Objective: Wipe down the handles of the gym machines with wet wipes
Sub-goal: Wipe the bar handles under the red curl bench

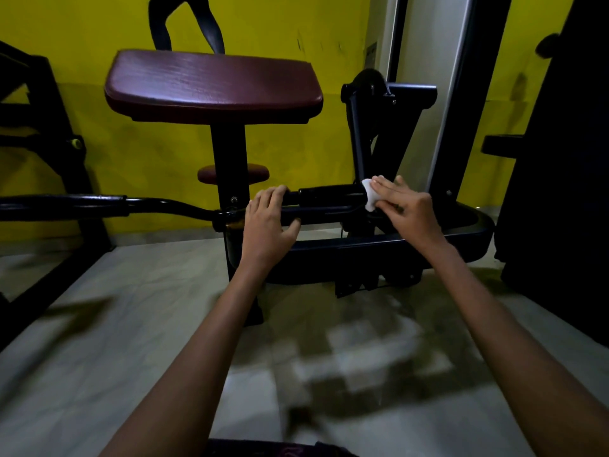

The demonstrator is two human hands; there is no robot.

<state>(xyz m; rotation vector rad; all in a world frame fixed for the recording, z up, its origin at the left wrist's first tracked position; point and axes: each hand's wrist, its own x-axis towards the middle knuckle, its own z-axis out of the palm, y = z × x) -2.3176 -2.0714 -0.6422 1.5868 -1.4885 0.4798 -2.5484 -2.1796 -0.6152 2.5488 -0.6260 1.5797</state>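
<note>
We wipe the black handle [329, 192].
Our left hand [268, 222] grips it still; our right hand [407, 209] presses the wet wipe [369, 196] on with flat fingers.

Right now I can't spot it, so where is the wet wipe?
In the head view, right of centre: the wet wipe is under the right hand, on the black handle's right end.

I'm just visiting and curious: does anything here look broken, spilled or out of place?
Nothing stands out. The left hand grips the black handle bar, and the right hand presses a white wipe against its end. The maroon pad looks intact. The floor is too blurred to judge.
</note>
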